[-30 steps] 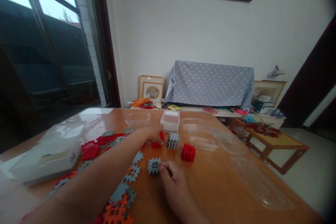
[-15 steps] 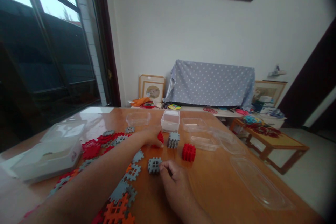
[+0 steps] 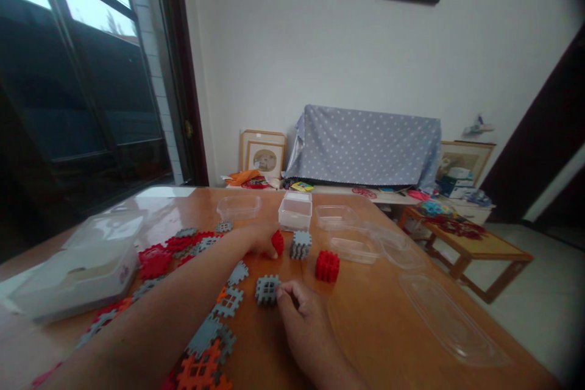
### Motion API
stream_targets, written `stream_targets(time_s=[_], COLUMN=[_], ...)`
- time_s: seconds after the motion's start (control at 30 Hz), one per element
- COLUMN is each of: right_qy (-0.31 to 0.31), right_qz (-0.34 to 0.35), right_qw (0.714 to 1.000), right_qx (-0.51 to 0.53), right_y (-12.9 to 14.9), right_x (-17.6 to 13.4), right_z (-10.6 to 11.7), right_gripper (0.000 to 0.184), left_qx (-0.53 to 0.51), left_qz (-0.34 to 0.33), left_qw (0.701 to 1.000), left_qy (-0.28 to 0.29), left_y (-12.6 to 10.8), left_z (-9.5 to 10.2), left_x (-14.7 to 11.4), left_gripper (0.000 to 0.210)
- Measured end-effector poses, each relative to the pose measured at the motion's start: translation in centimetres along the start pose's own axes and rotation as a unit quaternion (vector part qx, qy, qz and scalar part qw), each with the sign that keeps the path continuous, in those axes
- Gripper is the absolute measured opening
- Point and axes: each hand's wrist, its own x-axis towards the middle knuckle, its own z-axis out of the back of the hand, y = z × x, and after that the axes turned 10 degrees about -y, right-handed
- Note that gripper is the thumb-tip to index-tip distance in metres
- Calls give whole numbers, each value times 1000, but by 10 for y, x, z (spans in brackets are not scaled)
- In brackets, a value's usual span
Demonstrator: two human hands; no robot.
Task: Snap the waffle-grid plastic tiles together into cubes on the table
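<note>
My left hand (image 3: pixel 264 237) reaches across the table with its fingers bent round a red block of interlocking tiles (image 3: pixel 278 242), which it partly hides. Close to me, my right hand (image 3: pixel 304 314) is curled, thumb and forefinger pinched at the right edge of a grey stack of notched tiles (image 3: pixel 266 289). Beyond the right hand stand a grey cube of stacked tiles (image 3: pixel 300 245) and another red block (image 3: pixel 327 266). Loose red, grey and orange tiles (image 3: pixel 201 365) lie spread to the left, partly under my left forearm.
An open white plastic box (image 3: pixel 77 280) sits at the left. A small clear box (image 3: pixel 295 213) stands at the back, with clear trays (image 3: pixel 355 250) beside it. A transparent lid (image 3: pixel 452 317) lies near the table's right edge. A low wooden table (image 3: pixel 484 244) stands beyond.
My left hand has shifted slightly, and more of the red block shows beside its fingers. My right hand stays at the grey stack. The whole view has moved a little.
</note>
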Motion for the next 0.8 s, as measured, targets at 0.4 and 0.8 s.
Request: stream_targets(time_s=[0.4, 0.8], right_qy=[-1, 13], right_qz=[3, -10], right_qw=[1000, 1000], right_qx=[9, 3], right_y=[1, -5], right_x=[0, -2], right_z=[3, 6], right_gripper=[28, 38], left_qx=[23, 89], left_qz=[5, 112], left_qw=[993, 985], left_qy=[-115, -96], left_y=[-5, 14], left_z=[42, 23], left_x=[-46, -149], left_gripper=[72, 27])
